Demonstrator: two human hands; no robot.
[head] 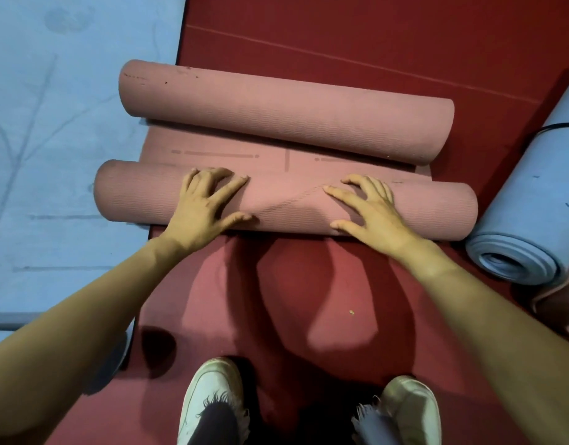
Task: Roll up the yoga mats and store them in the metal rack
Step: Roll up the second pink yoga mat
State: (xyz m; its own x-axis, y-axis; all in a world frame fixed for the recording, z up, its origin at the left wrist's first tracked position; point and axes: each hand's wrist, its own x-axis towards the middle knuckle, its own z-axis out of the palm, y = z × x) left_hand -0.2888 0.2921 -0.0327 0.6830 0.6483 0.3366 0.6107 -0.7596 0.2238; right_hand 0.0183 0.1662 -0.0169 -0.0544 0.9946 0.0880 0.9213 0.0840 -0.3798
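Observation:
A pink yoga mat is rolled into a thick tube (289,203) lying crosswise on the floor, with a short flat strip of it (231,152) still spread beyond the roll. My left hand (202,207) presses on the roll's left half with fingers spread. On the right half my right hand (369,210) presses the same way. A second pink rolled mat (286,114) lies just beyond the flat strip. The metal rack is not in view.
A rolled blue mat (530,220) lies at the right, its open end toward me, with a pink mat's edge (562,306) beside it. A flat blue mat (61,139) covers the floor at left. Red flooring (308,284) and my two shoes lie below.

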